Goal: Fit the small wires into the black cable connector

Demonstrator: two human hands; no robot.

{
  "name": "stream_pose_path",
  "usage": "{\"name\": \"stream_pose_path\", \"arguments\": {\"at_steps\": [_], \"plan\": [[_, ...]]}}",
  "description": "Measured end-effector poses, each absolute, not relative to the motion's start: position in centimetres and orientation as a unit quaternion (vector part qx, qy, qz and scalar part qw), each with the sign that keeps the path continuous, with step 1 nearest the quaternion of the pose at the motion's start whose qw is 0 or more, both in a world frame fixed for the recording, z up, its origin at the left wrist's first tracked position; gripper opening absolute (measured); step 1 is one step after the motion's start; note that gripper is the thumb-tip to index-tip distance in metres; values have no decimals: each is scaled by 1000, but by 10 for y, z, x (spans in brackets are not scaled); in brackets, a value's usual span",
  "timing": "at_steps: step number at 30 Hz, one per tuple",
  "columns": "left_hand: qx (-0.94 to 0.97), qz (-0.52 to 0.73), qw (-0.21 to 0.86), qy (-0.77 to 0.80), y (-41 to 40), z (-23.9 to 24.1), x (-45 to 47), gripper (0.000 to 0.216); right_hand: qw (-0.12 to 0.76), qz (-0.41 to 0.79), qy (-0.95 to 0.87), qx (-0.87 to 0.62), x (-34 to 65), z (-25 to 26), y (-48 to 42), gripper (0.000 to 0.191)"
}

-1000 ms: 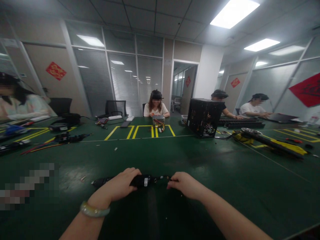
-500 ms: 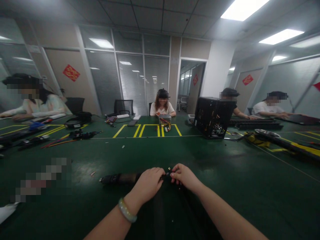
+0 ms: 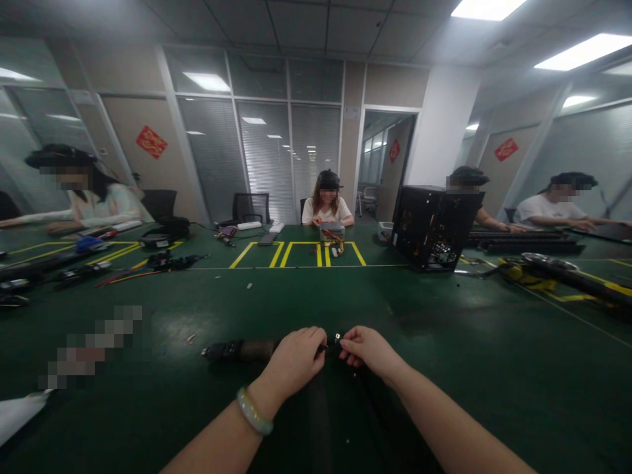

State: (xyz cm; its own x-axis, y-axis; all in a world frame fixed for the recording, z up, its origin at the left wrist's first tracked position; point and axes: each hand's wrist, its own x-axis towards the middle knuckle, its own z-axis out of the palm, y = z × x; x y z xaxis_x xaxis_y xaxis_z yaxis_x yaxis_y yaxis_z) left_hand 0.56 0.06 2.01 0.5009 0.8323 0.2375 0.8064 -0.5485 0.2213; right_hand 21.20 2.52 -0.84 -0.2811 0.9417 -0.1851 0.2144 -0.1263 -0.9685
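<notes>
A dark cylindrical device (image 3: 251, 350) with a narrower, ringed left end lies crosswise on the green table. My left hand (image 3: 302, 355), a pale bangle on its wrist, is wrapped over the device's right part and hides it. Just beyond those fingers the tips of my right hand (image 3: 366, 347) are pinched together, beside the device's right end. Whatever they hold is too small and dark to make out. A small shiny piece (image 3: 338, 336) shows between the two hands. Below them, a long dark shape (image 3: 375, 401) runs along the table towards me.
A black computer case (image 3: 428, 227) stands at the back right. Cables and dark parts (image 3: 168, 261) lie at the left, with a yellow-and-black item (image 3: 538, 275) far right. A power supply with wires (image 3: 332, 232) sits before a person opposite. Other people sit along both sides.
The whole view has shifted slightly, so the scene sits further right. My hands stay at the device, and the small shiny piece between them shows more clearly.
</notes>
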Motion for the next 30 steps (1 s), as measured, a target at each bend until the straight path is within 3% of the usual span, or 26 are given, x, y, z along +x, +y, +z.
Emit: {"name": "stream_pose_path", "arguments": {"at_steps": [8,16,21,30], "plan": [[867,192,53,457,2,19,-1,8,315,543,-598,-498,219,-3,15,24],[876,199,66,434,3,17,-6,10,328,402,-667,-535,206,3,10,14],[877,200,69,432,1,18,-6,11,291,276,-736,-545,205,7,3,9],[884,195,55,420,1,17,-4,11,288,218,-775,-518,202,2,0,4]]}}
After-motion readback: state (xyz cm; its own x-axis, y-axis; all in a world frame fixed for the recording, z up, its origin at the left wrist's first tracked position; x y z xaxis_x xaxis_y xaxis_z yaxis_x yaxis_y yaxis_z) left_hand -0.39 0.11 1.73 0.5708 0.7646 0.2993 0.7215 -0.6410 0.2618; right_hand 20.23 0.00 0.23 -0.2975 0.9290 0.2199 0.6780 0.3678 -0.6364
